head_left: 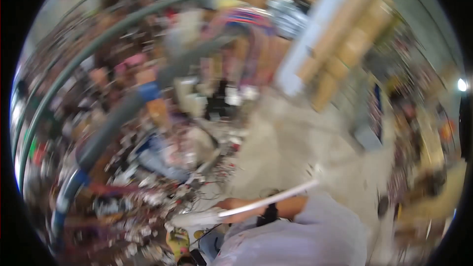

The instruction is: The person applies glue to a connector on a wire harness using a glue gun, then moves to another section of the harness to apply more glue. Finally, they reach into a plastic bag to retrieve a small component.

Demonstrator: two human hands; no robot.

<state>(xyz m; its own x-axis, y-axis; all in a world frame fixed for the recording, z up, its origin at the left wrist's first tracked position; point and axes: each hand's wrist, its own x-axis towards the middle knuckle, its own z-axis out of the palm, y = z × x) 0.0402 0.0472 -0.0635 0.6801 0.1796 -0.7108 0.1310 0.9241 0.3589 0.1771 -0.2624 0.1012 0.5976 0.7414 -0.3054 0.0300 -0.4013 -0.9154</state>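
Note:
Motion blur smears the whole view. My right hand (194,218), in a pale glove, reaches leftward across the front of my body at the bottom. A black band circles its bare forearm. A slim white stick-like piece (276,198) runs from the glove's cuff over the forearm to the right. Whether the fingers grip it cannot be made out, because they are blurred. Below the glove is a yellow-green patterned item (178,243), also too smeared to name. My left hand does not show.
Mixed small goods and scraps (138,202) pile up on the left. A thick grey tube with blue bands (118,118) and a thin green curved rail (64,76) cross there. Long cardboard pieces (345,44) lean at the upper right, above a pale floor (276,143).

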